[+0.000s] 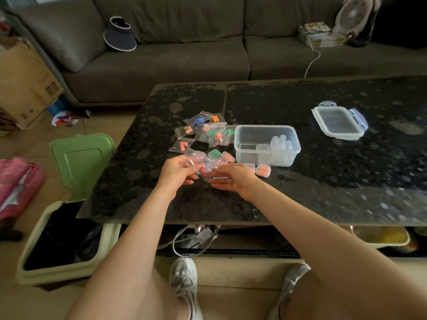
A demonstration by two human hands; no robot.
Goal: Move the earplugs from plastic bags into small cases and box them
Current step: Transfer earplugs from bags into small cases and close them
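Emptying step, judged from the hold: left hand (178,169) and right hand (231,179) both pinching one small clear plastic bag (211,168) between them, grip closed on its film, pink earplugs (202,170) inside, low over the table (323,181) near its front edge. Next, probably: pulling the seal apart, tipping the pair out, then reaching for an empty small case (263,147) among those in the clear box (236,144) just to the right; calls for a fine two-handed pinch on slippery film and care against plugs rolling off. More filled bags (184,132) heaped just beyond the hands; a few filled cases (263,170), orange and green, beside the box; box lid (339,122) well apart at far right. Black speckled stone top, glossy and smudged. Beyond it a grey sofa (184,61) bearing a visor (119,34) and a fan (355,15); open bin (30,262) with green lid (80,158) at left, on tiled floor
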